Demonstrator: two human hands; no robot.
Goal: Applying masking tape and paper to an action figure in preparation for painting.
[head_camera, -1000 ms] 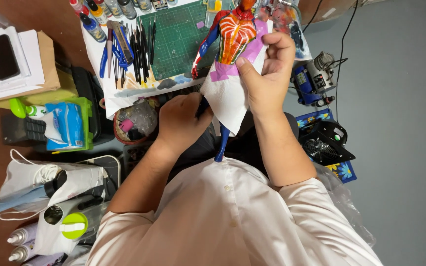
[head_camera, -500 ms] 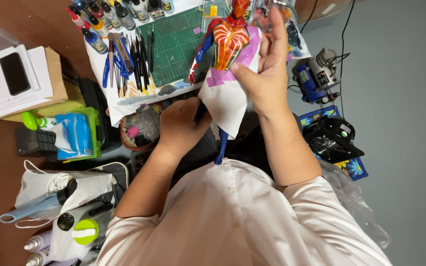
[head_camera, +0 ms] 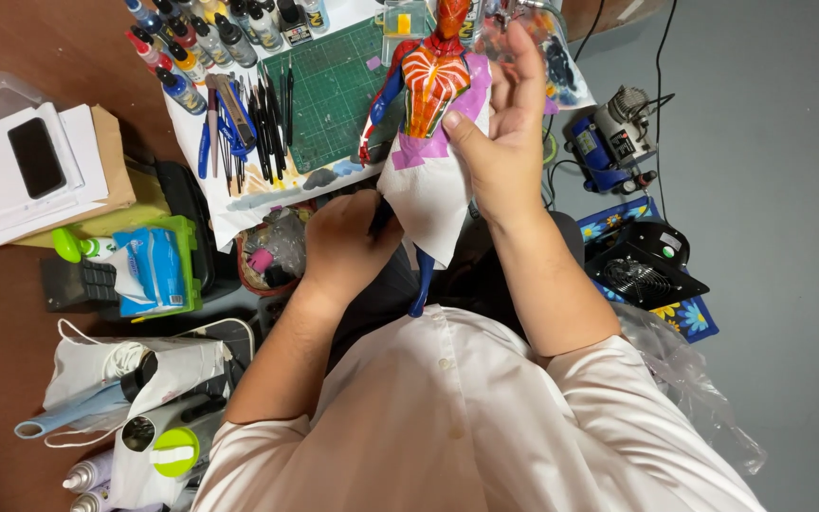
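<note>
The right hand grips a glossy red-and-blue action figure, its torso ribbed with white lines and its lower body wrapped in soft white paper fixed with purple tape; 1 blue leg pokes out below. It is held upright above the lap, at the tabletop edge. The left hand is curled around a thin dark tool against the paper. On the gridded green cutting mat sits 1 row of dark brushes, beside 1 cluster of dropper paint bottles.
</note>
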